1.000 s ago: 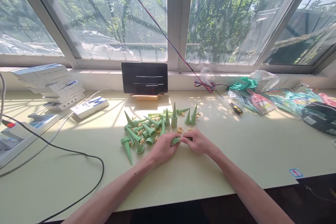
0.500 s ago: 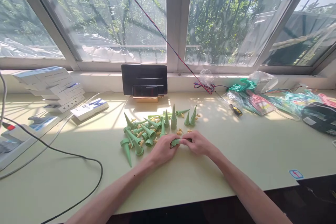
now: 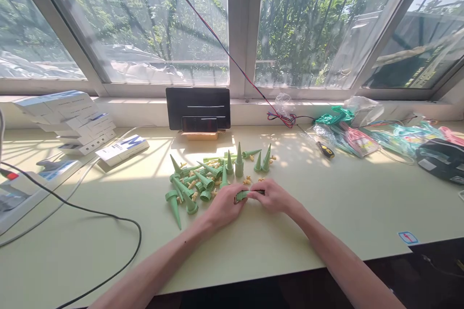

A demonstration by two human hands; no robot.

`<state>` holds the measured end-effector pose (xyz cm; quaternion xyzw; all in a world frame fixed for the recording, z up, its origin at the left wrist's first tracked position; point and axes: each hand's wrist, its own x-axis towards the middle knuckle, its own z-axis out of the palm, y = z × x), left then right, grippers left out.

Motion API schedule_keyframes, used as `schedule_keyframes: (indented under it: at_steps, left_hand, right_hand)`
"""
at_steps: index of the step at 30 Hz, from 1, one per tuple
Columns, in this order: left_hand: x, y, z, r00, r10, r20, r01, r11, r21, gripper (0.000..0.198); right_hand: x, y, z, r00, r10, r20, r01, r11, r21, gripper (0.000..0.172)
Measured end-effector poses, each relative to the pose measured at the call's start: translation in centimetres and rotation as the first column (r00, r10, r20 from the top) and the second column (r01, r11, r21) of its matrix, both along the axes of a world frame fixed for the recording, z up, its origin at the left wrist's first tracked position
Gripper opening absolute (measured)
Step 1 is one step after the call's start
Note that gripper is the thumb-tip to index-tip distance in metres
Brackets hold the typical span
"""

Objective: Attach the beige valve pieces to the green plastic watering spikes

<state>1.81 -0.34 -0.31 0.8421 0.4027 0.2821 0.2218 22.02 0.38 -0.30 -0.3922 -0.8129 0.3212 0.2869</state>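
My left hand [image 3: 229, 203] is closed around a green plastic watering spike [image 3: 241, 195], whose ribbed wide part shows between its fingers. My right hand [image 3: 272, 196] pinches the same spike from the other side, fingers closed. The two hands nearly meet just above the table, covering most of the spike. Left of them lies a pile of green watering spikes [image 3: 189, 201] mixed with small yellow valve pieces [image 3: 192, 185]. Behind the hands, several spikes stand point up, among them a tall one [image 3: 239, 161]. Small yellow valves [image 3: 247, 180] lie just beyond my fingers.
A tablet [image 3: 197, 106] and a phone [image 3: 199, 124] lean on a wooden stand at the back. White boxes [image 3: 68, 116] are stacked at left, near a dark cable [image 3: 108, 216]. A yellow-black screwdriver [image 3: 325, 150], bagged wires [image 3: 358, 140] and a black pouch [image 3: 442, 159] lie at right.
The view has shifted very slightly. Both hands keep the same hold on the green spike, and the pile looks unchanged.
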Motion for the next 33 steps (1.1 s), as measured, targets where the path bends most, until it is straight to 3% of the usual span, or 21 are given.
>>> schedule_keyframes:
  at_steps: [15,25,33]
  left_hand:
    - [-0.03,-0.03,0.25,0.999,-0.001,-0.04,0.001,1.0,0.013,0.021]
    - [-0.28,-0.03,0.44,0.986,0.014,-0.166,0.003,0.995,0.099,0.022]
    - [-0.2,-0.14,0.85,0.992,-0.07,-0.103,0.083,0.988,0.127,0.024]
  right_hand:
    - [-0.01,-0.08,-0.1,1.0,-0.013,0.015,0.012,0.999,0.036,0.039]
    - [-0.17,-0.03,-0.18,1.0,-0.02,0.016,0.02,0.999,0.045,0.038]
    - [-0.22,-0.08,-0.1,1.0,-0.014,0.011,0.014,0.999,0.03,0.037]
